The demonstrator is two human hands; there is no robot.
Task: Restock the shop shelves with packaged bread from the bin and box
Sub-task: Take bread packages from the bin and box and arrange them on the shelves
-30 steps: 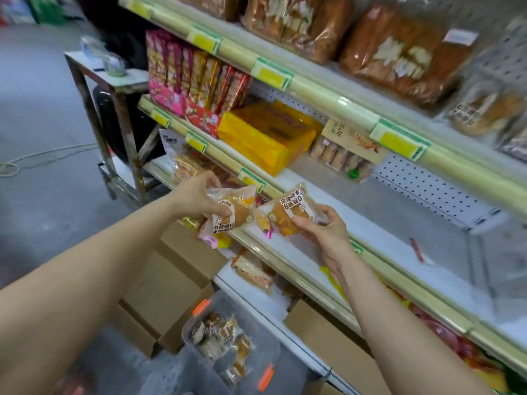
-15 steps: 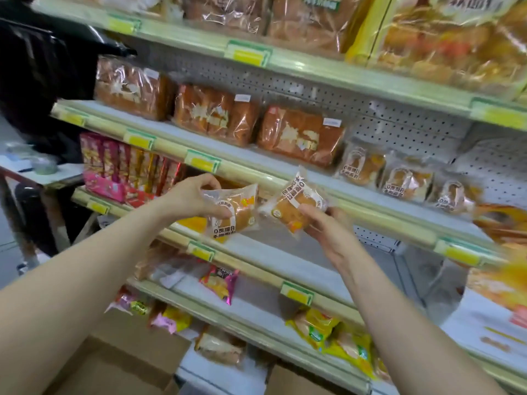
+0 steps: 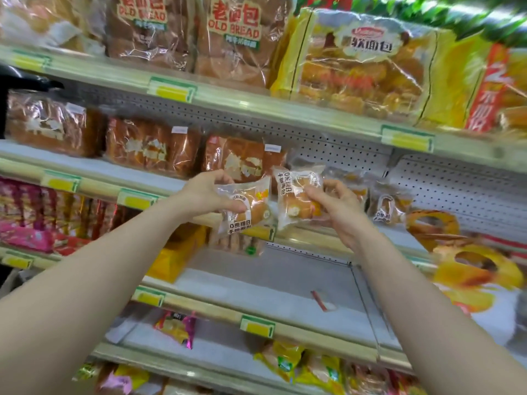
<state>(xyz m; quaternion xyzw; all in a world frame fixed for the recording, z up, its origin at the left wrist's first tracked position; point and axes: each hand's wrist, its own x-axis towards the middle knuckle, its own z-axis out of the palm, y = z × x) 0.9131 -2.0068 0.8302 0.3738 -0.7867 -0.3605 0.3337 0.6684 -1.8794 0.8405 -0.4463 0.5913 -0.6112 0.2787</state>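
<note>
My left hand (image 3: 204,193) grips a small clear-wrapped bread bun (image 3: 246,209) by its left edge. My right hand (image 3: 336,208) pinches a second wrapped bun (image 3: 296,195), turned on its side. Both packs are held up side by side in front of the middle shelf (image 3: 94,166). On that shelf, just right of my right hand, sit more of the same small buns (image 3: 385,208). The bin and box are out of view.
Brown loaves in clear bags (image 3: 148,146) fill the middle shelf's left part. Big "Old Bread" loaves (image 3: 231,38) and a yellow bread bag (image 3: 362,67) stand on the top shelf. Pink and red packs (image 3: 42,212) and a yellow box (image 3: 176,252) sit lower.
My view has tilted upward from the floor and lower shelves to the upper ones. Both hands rose with the buns, and the right one moved closer to the middle shelf.
</note>
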